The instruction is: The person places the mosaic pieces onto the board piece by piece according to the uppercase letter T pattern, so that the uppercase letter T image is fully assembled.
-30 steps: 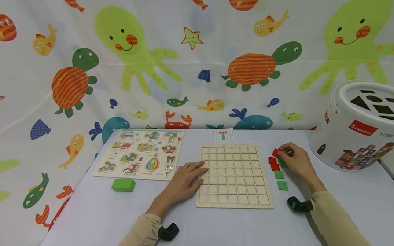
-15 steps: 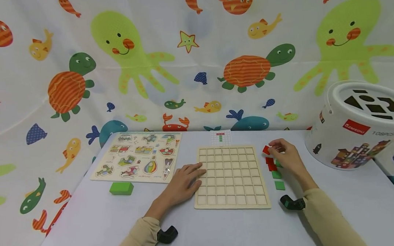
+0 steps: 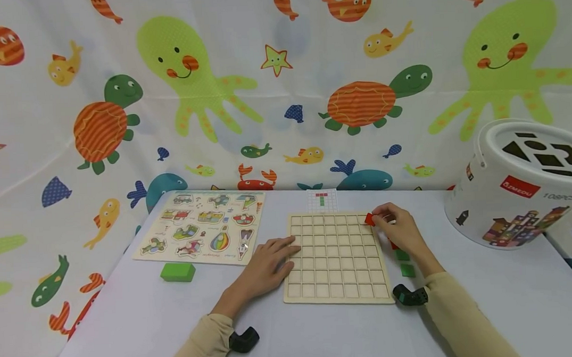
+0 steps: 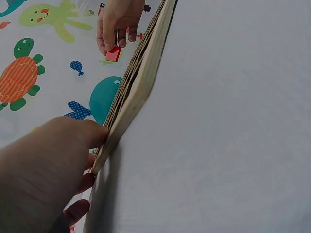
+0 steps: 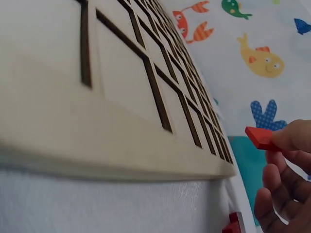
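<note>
A wooden grid board (image 3: 336,302) lies on the white table. My left hand (image 3: 266,267) rests at its left edge, fingers reaching onto the frame; in the left wrist view the fingers touch the board's rim. Between thumb and fingers, my right hand (image 3: 402,231) pinches a red square tile (image 3: 369,219) over the board's far right corner. The right wrist view has this red tile (image 5: 259,139) in the air, apart from the board (image 5: 146,150). Green tiles (image 3: 407,270) lie right of the board, near a red one (image 3: 394,244) mostly hidden by the right hand.
Behind the board lies a small pattern card (image 3: 322,203) with a red and green T shape. A picture puzzle (image 3: 199,227) and a green block (image 3: 177,272) are at the left. A white bucket (image 3: 512,211) with a holed lid stands at the right.
My right hand has carried the red tile left from the tile group to the board's far right corner. The left hand has stayed at the board's edge.
</note>
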A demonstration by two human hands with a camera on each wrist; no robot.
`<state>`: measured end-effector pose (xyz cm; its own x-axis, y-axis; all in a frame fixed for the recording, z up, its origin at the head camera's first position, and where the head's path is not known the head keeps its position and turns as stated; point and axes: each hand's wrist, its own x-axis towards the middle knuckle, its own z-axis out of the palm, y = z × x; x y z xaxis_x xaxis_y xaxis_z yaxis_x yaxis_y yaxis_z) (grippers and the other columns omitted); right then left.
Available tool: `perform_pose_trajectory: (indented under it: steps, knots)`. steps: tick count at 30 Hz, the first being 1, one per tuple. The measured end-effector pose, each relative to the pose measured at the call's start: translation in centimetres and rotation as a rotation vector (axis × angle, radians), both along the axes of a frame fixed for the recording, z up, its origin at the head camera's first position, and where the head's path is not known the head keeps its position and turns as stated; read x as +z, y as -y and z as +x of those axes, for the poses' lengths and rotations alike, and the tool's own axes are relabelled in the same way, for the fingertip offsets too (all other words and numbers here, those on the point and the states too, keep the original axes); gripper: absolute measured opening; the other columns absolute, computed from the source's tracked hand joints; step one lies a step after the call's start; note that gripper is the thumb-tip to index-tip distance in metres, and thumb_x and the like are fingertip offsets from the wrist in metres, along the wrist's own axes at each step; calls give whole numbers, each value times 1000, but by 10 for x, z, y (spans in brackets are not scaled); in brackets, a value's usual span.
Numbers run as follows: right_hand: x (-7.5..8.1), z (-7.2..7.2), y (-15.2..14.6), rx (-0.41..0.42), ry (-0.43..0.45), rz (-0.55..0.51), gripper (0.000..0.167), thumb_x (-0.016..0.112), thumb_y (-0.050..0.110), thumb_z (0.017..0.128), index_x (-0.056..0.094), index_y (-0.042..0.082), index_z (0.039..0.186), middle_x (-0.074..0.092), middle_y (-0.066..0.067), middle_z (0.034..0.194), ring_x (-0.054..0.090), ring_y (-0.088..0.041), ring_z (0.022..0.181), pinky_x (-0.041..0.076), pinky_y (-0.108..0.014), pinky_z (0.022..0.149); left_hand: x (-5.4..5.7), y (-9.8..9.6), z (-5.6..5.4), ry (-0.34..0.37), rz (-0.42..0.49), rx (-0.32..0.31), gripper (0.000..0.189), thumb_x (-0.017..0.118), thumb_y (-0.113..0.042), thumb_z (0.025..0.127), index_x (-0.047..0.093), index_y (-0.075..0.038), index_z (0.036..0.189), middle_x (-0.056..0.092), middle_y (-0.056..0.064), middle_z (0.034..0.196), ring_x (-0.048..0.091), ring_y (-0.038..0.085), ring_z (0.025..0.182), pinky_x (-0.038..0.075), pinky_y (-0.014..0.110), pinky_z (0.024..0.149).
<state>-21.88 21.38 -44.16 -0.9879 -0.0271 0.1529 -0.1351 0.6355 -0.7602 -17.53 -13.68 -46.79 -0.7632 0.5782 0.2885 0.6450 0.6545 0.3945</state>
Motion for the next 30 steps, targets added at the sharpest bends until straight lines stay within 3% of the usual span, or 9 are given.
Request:
perform_pose_trajectory:
  steps: [25,30]
  knots:
    - [1,-5,49,120,-15,-69,16,59,21,93,63,9,104,66,-9,97,59,-22,88,47,-33,78,0,0,1,8,-1,3,37,56,-26,95,57,-20,131,45,3,146,43,21,130,38,43,91]
    - [1,-5,62,126,17,-72,16,60,23,93,63,11,104,66,-7,96,59,-20,88,47,-32,78,0,-1,0,17,-4,7,37,55,-27,95,56,-21,132,45,3,146,43,21,131,37,43,92]
